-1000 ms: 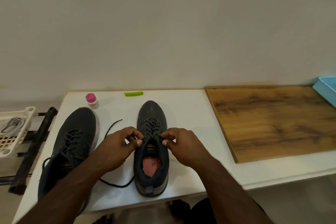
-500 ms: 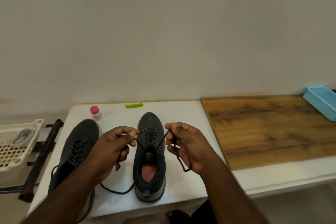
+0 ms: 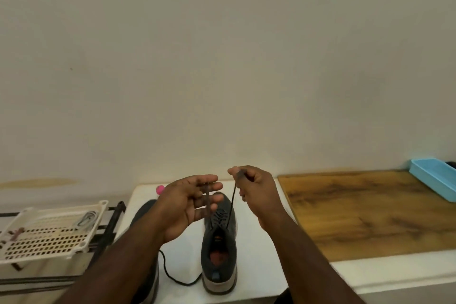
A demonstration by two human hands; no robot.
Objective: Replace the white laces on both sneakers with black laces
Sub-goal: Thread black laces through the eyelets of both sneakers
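Two dark grey sneakers stand on a white table [image 3: 249, 252]. The right sneaker [image 3: 219, 254] is laced with a black lace [image 3: 230, 207], its heel toward me. My right hand [image 3: 256, 192] pinches one lace end high above the shoe, and the lace runs taut down to the eyelets. My left hand [image 3: 190, 202] is raised beside it, palm up, with the other lace end between its fingers. The left sneaker [image 3: 145, 210] is mostly hidden behind my left forearm. A loose black lace [image 3: 172, 276] trails on the table between the shoes.
A cream perforated basket [image 3: 49, 234] holding a pale lace stands on a rack at the left. A pink-capped bottle [image 3: 160, 189] peeks out behind my left hand. A wooden board [image 3: 365, 212] covers the table's right, with a blue tray [image 3: 436, 180] at its far corner.
Both hands have risen from the shoe's tongue, pulling the two lace ends up and tight. The camera has tilted upward, so the table sits lower in view.
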